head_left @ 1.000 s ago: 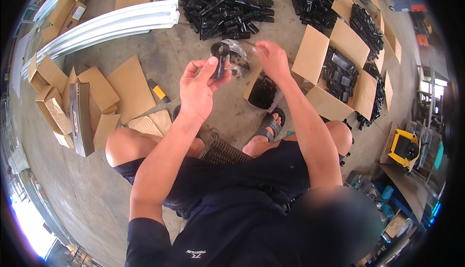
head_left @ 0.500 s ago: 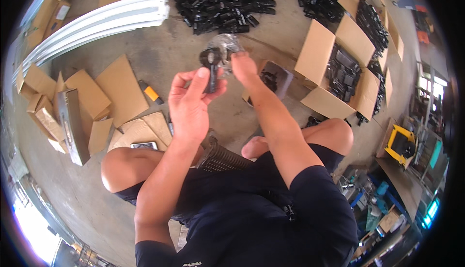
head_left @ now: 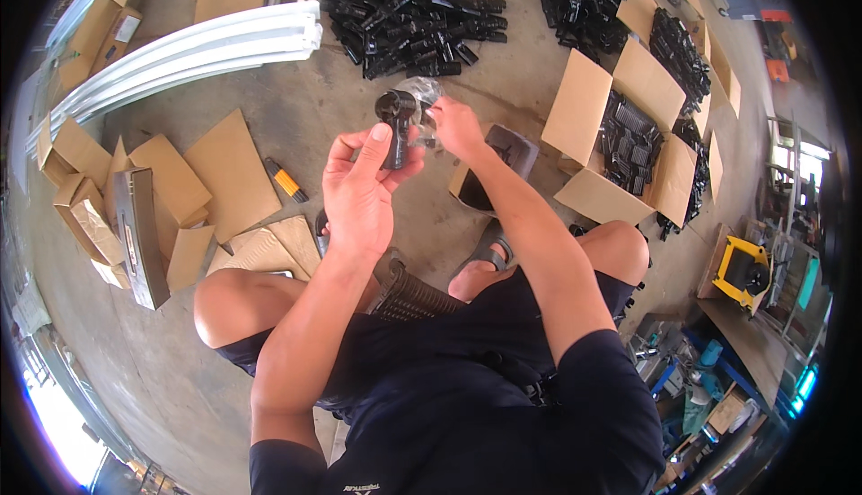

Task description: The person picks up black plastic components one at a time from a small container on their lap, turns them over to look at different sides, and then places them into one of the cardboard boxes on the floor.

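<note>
My left hand is closed around the stem of a black part that has a round ring-like head. It holds the part upright in front of me, thumb on the near side. Just right of it, my right hand pinches a crumpled clear plastic bag. The bag lies close behind and beside the black part; whether they touch is hard to see. What else the right fingertips may hold is hidden. Below the right hand stands a small dark grey bin.
Piles of black parts lie on the floor ahead. An open cardboard box at right holds more black pieces. White metal profiles, flattened cardboard and an orange-and-black tool are at left. My bent legs frame the near side.
My right hand has shifted slightly right and down relative to the black part, with the plastic bag still at its fingers. The left hand keeps its hold. The whole view has shifted slightly.
</note>
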Tool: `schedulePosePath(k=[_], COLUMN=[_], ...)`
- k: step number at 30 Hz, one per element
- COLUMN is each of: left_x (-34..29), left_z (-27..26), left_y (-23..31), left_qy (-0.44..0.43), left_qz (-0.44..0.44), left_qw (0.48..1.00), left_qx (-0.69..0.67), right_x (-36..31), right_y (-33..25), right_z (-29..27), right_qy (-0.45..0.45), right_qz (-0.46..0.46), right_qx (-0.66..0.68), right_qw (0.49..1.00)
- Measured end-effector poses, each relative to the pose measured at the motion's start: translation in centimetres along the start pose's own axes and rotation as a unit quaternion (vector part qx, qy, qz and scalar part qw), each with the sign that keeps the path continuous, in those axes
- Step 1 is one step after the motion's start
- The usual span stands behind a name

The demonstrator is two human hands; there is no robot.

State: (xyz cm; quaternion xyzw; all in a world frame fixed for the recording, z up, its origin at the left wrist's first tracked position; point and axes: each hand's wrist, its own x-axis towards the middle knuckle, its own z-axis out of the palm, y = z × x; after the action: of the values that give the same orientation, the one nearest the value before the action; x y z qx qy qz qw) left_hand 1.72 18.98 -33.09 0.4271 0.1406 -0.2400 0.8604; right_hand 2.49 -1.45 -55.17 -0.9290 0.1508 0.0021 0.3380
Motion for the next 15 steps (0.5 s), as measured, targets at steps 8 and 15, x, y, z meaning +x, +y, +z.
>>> schedulePosePath(k=[8, 15], left_x=[-1.4, -2.1], left_z=[1.4, 2.1], left_y=[0.5, -0.3], left_qy=[-0.024, -0.033], left_qz=[-0.016, -0.008], left_qw=[0.999, 0.999], left_qx=[-0.045, -0.004], right_x=[-3.6, -11.0], right_y=[-12.1, -16.5], right_z=[-17.3, -19.5], right_qy=[-0.061, 0.040], right_qz=[0.059, -0.020], right_qx=[0.276, 0.443], right_qw=[0.957, 0.895])
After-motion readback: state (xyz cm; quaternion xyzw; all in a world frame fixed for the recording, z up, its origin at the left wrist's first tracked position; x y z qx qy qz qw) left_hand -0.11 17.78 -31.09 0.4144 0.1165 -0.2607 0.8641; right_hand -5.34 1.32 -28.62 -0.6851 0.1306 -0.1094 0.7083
